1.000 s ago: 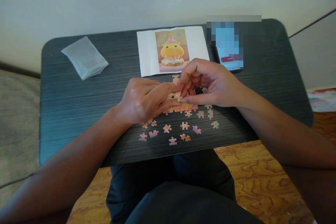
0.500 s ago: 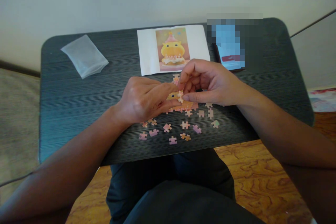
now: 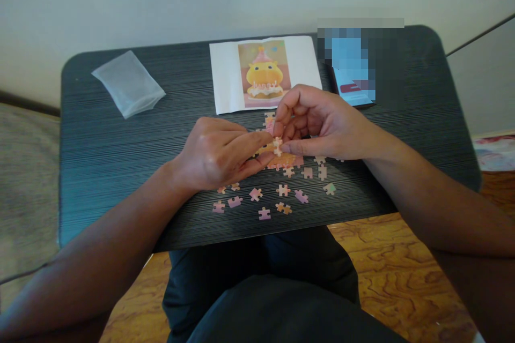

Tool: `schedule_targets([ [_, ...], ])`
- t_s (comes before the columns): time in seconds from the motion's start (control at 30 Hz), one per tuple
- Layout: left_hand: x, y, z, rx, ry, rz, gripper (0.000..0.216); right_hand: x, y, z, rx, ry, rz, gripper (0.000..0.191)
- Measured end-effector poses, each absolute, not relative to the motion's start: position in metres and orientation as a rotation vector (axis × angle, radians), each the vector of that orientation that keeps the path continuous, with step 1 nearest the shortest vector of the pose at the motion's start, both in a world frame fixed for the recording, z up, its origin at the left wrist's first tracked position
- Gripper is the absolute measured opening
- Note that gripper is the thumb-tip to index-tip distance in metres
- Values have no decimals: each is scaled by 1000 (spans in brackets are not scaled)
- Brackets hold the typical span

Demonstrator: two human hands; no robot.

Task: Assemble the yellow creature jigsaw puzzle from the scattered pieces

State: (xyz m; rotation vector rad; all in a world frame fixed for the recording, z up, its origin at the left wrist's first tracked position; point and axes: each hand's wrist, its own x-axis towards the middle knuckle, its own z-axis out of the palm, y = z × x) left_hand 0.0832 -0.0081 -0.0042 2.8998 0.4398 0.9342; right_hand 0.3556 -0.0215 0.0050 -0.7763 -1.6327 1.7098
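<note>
Loose puzzle pieces [image 3: 282,191] lay nearest on the table [image 3: 120,171]. Just behind, the left hand [image 3: 219,153] pinched the joined part, steadying it, while the right hand [image 3: 317,123] pinched one small piece [image 3: 277,146] against it (fingertips meeting). Farther back lay the picture sheet [image 3: 263,74], handy for looking.

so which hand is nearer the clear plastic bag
Left. The left hand lies right of and nearer the camera than the plastic bag, apart from it; the right hand is farther right, past the reference picture.
</note>
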Motion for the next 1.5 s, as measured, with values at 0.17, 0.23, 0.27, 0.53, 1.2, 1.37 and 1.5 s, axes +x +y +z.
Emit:
schedule_targets([
  [0.17, 83, -9, -5, 2905, 443, 958, 21, 356, -21, 4, -787, -1629, 1711, 44],
  [0.23, 83, -10, -4, 2911, 465, 913, 22, 357, -21, 4, -789, -1631, 1707, 44],
  [0.27, 83, -10, -4, 2908, 470, 900, 22, 357, -21, 3, -790, -1634, 1704, 44],
  [0.53, 82, -11, -1, 2812, 457, 893, 16, 356, -22, 2, -801, -1681, 1600, 41],
  [1.2, 75, -18, 22, 2628, 424, 109, 21, 365, -16, 0, -890, -1740, 1238, 31],
  [1.37, 76, -18, 23, 2656, 431, 97, 18, 364, -17, 1, -870, -1721, 1284, 31],
  [1.5, 75, -18, 20, 2679, 424, 99, 21, 363, -18, 2, -878, -1697, 1324, 31],
])
